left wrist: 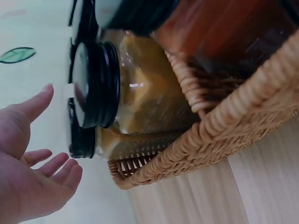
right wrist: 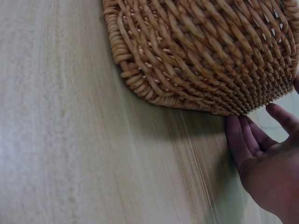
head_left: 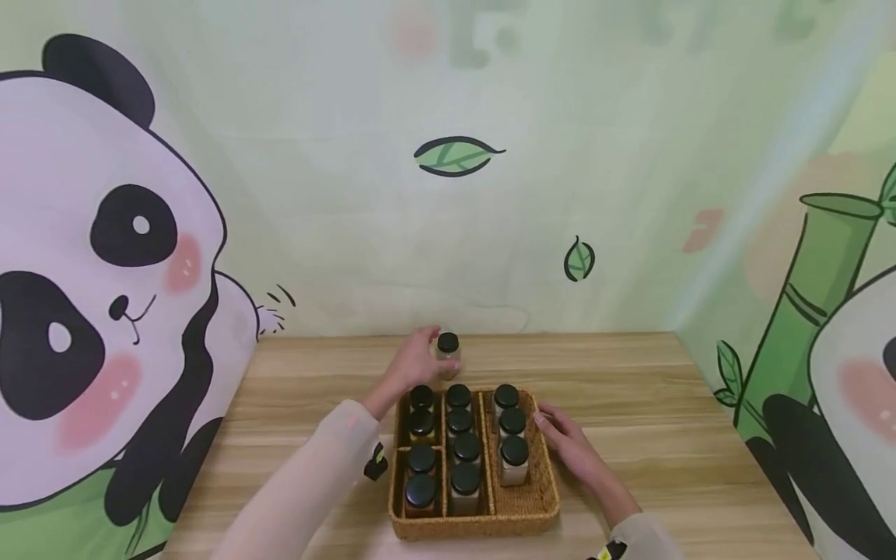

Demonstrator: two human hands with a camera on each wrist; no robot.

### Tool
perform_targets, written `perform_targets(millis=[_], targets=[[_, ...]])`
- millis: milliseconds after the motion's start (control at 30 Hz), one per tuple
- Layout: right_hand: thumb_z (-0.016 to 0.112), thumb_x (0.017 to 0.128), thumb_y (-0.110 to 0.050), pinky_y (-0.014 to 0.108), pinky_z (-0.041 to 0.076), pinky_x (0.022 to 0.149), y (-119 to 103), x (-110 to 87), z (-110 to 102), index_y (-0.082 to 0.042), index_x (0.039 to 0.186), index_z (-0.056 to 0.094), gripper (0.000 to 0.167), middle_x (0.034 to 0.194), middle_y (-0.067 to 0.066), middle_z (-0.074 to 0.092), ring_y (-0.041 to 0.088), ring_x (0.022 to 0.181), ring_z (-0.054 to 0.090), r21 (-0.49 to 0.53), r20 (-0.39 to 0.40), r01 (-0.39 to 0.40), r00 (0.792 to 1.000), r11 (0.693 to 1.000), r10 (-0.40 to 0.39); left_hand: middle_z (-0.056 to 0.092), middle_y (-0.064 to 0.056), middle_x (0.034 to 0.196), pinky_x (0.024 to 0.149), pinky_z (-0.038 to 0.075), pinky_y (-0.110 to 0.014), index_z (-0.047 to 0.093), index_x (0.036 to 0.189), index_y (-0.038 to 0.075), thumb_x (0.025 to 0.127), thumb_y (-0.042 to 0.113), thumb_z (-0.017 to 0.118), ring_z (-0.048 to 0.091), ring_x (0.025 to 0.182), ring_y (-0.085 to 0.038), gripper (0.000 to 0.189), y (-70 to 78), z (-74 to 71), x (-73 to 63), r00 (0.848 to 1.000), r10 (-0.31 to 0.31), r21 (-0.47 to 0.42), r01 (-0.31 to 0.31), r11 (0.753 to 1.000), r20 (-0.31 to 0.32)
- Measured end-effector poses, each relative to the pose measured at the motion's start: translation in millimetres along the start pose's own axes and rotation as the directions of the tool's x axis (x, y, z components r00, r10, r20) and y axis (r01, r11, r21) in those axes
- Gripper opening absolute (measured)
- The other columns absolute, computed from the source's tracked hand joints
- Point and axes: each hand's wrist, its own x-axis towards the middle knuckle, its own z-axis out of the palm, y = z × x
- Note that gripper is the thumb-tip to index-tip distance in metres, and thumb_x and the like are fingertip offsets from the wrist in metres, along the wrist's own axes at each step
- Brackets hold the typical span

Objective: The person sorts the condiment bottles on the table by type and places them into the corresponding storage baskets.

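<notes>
At the back of the table stands a small clear jar (head_left: pixel 449 351) with a black lid. My left hand (head_left: pixel 418 359) is around its left side in the head view, thumb in front and fingertips behind. In the left wrist view the left hand (left wrist: pixel 35 163) shows thumb and fingers spread apart, with wall showing in the gap. My right hand (head_left: pixel 570 443) is at the right side of a divided wicker basket (head_left: pixel 525 509). Its fingertips (right wrist: pixel 240 122) touch the woven wall low down. Black-lidded jars (head_left: pixel 465 486) stand in the basket's compartments.
The right compartment holds three jars (head_left: pixel 514 459) towards its back, with bare wicker at the front. On the left, an amber jar (left wrist: pixel 145 88) and a reddish jar (left wrist: pixel 210 32) sit in separate compartments. A printed wall (head_left: pixel 455 257) rises behind the wooden table (head_left: pixel 616 358).
</notes>
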Motion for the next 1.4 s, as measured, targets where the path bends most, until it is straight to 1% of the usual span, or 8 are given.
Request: perform_targets(millis=[200,500,733,933,1100,1200,1300,1400], targets=[[0.057,0.111,-0.039,0.05,0.053,0.107,1,-1.4,5,-0.001,0.158,0.043,0.063,0.154,0.028,0.05,0.039,0.134,0.057,0.026,-0.004,-0.005,1.0,1.0,0.005,0.047,-0.028,0.157,0.116,0.044,-0.054,0.035,0.162,-0.003,0.091,0.034,0.087,0.048,0.143,-0.044,0.095,-6.5,6.6,12.5,0.997,0.002,0.031,-0.004,1.0,0.071],[0.056,0.111,-0.041,0.049,0.053,0.107,2,-3.4,7,-0.002,0.158,0.044,0.063,0.154,0.026,0.051,0.038,0.135,0.056,0.005,-0.014,-0.004,1.0,1.0,0.004,0.055,-0.024,0.152,0.112,0.048,-0.053,0.046,0.159,0.006,0.093,0.023,0.086,0.053,0.138,-0.041,0.079,-4.1,8.5,15.0,0.998,-0.037,0.061,0.034,0.998,0.05],[0.057,0.11,-0.042,0.052,0.048,0.113,-2,-0.8,6,-0.002,0.158,0.044,0.064,0.154,0.025,0.052,0.038,0.137,0.054,0.017,-0.006,-0.001,1.0,1.0,0.001,0.062,-0.022,0.139,0.103,0.054,-0.048,0.053,0.146,0.006,0.093,0.022,0.085,0.062,0.124,-0.037,0.064,-5.6,6.7,15.1,0.999,-0.03,0.04,0.028,0.999,0.037],[0.056,0.111,-0.042,0.052,0.048,0.113,-5,2.0,8,-0.001,0.159,0.043,0.064,0.156,0.025,0.049,0.038,0.14,0.052,0.012,0.006,0.001,1.0,1.0,-0.001,0.066,-0.015,0.117,0.083,0.057,-0.041,0.056,0.125,0.007,0.091,0.026,0.087,0.065,0.096,-0.028,0.051,-4.8,11.2,13.2,0.999,-0.024,0.126,0.021,0.992,0.027],[0.055,0.111,-0.043,0.051,0.047,0.114,-6,1.1,5,-0.002,0.16,0.041,0.066,0.158,0.026,0.048,0.038,0.141,0.051,0.0,0.01,-0.008,1.0,1.0,0.008,0.069,-0.017,0.123,0.086,0.059,-0.043,0.063,0.132,0.005,0.093,0.022,0.084,0.067,0.104,-0.03,0.047,-9.9,13.5,12.7,0.999,0.032,0.134,-0.036,0.99,0.029],[0.056,0.111,-0.042,0.052,0.046,0.115,-5,0.3,3,0.0,0.16,0.041,0.066,0.158,0.027,0.046,0.039,0.142,0.049,-0.003,0.01,-0.009,1.0,1.0,0.009,0.068,-0.019,0.13,0.089,0.059,-0.045,0.064,0.138,0.004,0.097,0.02,0.08,0.067,0.111,-0.033,0.047,-14.8,9.8,11.4,0.999,0.036,0.1,-0.038,0.994,0.018],[0.055,0.111,-0.042,0.051,0.045,0.115,-4,-0.7,1,0.001,0.16,0.04,0.067,0.158,0.027,0.047,0.039,0.143,0.048,-0.02,0.008,-0.01,1.0,1.0,0.01,0.066,-0.02,0.133,0.092,0.059,-0.046,0.062,0.14,0.005,0.1,0.019,0.077,0.066,0.116,-0.035,0.045,-17.9,0.9,8.9,0.999,0.041,0.036,-0.041,0.999,-0.011],[0.054,0.111,-0.042,0.05,0.045,0.115,-2,-0.6,0,0.001,0.16,0.04,0.067,0.157,0.027,0.047,0.039,0.143,0.049,-0.035,0.004,-0.005,1.0,0.999,0.005,0.065,-0.021,0.136,0.095,0.059,-0.048,0.061,0.141,0.004,0.102,0.018,0.074,0.065,0.119,-0.038,0.043,-13.4,-14.9,7.7,0.995,0.09,-0.038,-0.092,0.995,-0.04]])
